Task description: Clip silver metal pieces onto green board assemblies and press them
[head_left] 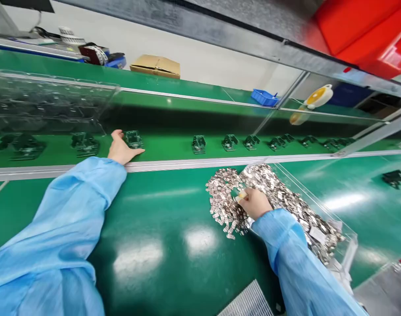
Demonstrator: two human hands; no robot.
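Note:
My left hand (pixel 121 150) is on the green belt at the left, thumb and fingers spread beside a green circuit board (pixel 133 139); whether it touches the board is hard to tell. At the pile of small silvery metal pieces (pixel 222 197), my right hand (pixel 254 202) is closed, with a small pale yellow and white object (pixel 241 195) pinched at its fingertips. Right of the pile, a clear tray (pixel 347 245) is full of the same metal pieces, and my right wrist is over its near left side. Both arms wear blue sleeves.
More circuit boards lie along the belt (pixel 167 151). Clear plastic trays (pixel 55 101) stand at the far left. A cardboard box (pixel 156 66) and a blue basket (pixel 264 98) are on the back shelf. Red bins (pixel 365 35) hang over the upper right; a ridged metal piece (pixel 248 303) lies at the front.

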